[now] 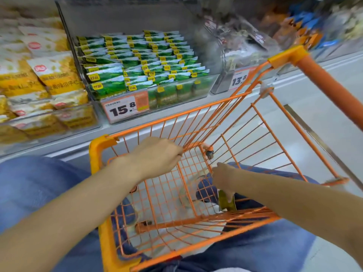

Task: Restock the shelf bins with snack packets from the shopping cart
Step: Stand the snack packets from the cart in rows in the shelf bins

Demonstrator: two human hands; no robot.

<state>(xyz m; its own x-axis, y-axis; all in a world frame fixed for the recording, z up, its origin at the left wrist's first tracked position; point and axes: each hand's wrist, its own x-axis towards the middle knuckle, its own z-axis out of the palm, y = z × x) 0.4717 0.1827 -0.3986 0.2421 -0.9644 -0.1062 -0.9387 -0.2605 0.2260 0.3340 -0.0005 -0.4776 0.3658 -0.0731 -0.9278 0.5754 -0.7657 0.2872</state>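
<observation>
Down inside the orange wire shopping cart (94, 152), right hand (223, 176) low near the basket floor, fingers turned away and hidden behind the wrist, pinching the top edge of a small dark green snack packet (227, 203) that hangs beneath it; exact finger spread impossible to tell. Packet partly screened by the cart's wire and blurred, print unreadable. Left hand (157, 156) higher up, fingers curled over a wire of the cart's far wall, tips out of sight. Beyond the cart, clear shelf bin (208, 85) packed with rows of green packets (137, 61), price tag (122, 109) reading 15.8 on its front. Left of it, yellow-and-white bags (57, 75), partly cut off at the frame edge. To the right, second bin (231, 61) smeared by motion, contents not identifiable, tag (238, 80) reading 13.8. Cart handle (324, 81) running off the right edge. Blue jeans (29, 183) below, knees either side of the basket.
</observation>
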